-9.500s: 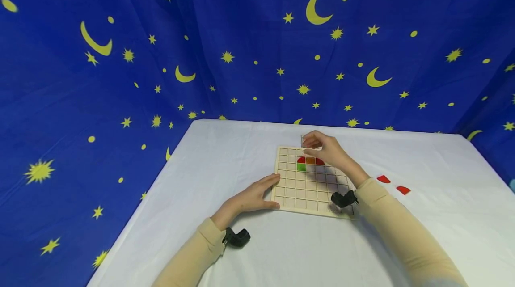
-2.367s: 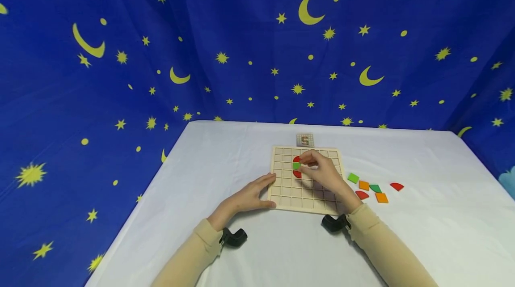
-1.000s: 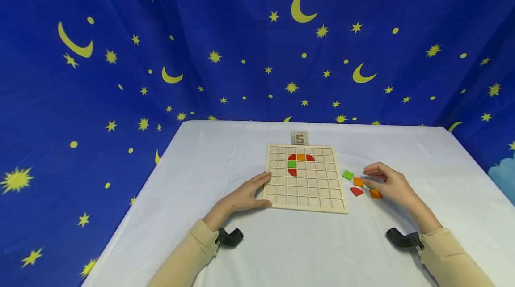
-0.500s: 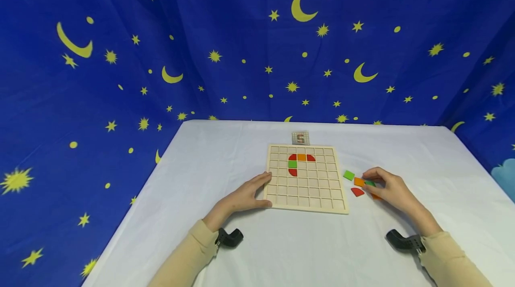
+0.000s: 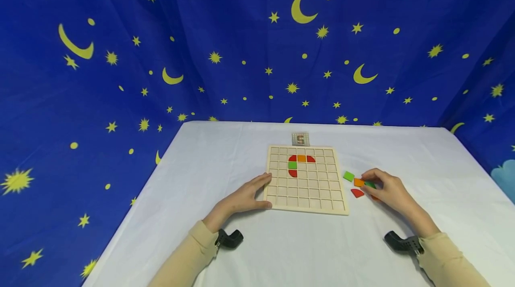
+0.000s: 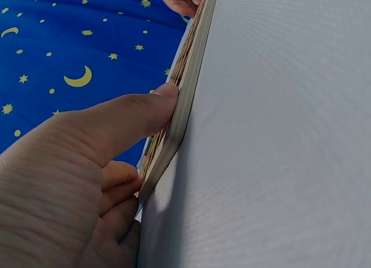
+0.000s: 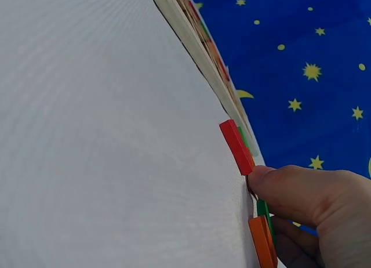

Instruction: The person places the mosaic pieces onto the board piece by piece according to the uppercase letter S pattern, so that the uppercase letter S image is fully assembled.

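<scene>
The left hand (image 5: 246, 195) lies along the near-left corner of the square wooden grid board (image 5: 307, 191), its thumb and fingers against the frame. Red, orange and green tiles sit in the upper grid cells, among them a green square (image 5: 292, 165). Right of the board, the right hand (image 5: 389, 191) has thumb and fingertips at opposite edges of an orange square tile (image 5: 358, 182). A green quarter-round tile (image 5: 369, 184) lies partly under those fingers. In the right wrist view another orange tile (image 7: 262, 242) shows below the thumb; the far fingertips are hidden.
A loose green square (image 5: 348, 176) and a red quarter-round tile (image 5: 357, 193) lie between board and right hand. A small pattern card (image 5: 300, 138) is at the board's far edge. White cloth (image 5: 281, 251) covers the table; a blue star-patterned curtain (image 5: 241, 32) rises behind it.
A red tile has joined the board below the green square since the oldest frame. The right hand has left the board for the loose tiles, shifting slightly left lately. The left hand stays put.
</scene>
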`<state>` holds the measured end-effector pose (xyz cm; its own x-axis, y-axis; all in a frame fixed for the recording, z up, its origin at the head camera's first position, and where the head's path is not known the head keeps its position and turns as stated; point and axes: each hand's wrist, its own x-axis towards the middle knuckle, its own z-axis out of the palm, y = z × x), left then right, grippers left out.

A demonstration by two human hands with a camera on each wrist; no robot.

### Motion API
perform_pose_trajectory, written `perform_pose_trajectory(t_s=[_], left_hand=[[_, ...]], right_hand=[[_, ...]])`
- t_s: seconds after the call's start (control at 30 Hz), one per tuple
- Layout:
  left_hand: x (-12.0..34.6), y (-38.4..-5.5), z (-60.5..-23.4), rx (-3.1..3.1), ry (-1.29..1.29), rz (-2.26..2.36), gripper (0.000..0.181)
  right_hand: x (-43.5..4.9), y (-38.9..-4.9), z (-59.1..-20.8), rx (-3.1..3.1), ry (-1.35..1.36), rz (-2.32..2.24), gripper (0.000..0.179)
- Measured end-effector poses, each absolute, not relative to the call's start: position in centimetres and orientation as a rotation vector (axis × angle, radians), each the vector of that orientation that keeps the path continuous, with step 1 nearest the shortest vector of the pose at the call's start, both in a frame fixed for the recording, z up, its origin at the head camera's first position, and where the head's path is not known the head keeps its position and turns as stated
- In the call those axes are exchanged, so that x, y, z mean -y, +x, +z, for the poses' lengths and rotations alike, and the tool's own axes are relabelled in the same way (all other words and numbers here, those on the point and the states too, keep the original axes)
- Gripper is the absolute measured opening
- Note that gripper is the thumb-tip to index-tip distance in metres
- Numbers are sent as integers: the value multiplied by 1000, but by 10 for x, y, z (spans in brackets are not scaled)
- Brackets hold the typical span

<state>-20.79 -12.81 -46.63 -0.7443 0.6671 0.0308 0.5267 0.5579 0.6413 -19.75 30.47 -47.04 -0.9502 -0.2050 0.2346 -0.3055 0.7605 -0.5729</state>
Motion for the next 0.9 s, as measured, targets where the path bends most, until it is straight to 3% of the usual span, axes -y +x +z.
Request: perform_pose_trajectory(t_s=[0.47,0.7,0.8,0.9], left_hand=[[128,-207,-465,-2575,1001,946,83],[128,-206,-464,-2579,973,931,84],[128,-206,-464,-2574,970,944,83],[128,-206,-465,-2573,965,953,83]], right_hand=[[-308,-199,-441,2743,394,1035,38],[-317,-218,-437,2693,372,928,45],[-332,-239,-460,2674,376,956,48],[-321,-238,-449,2672,400,1022,45]])
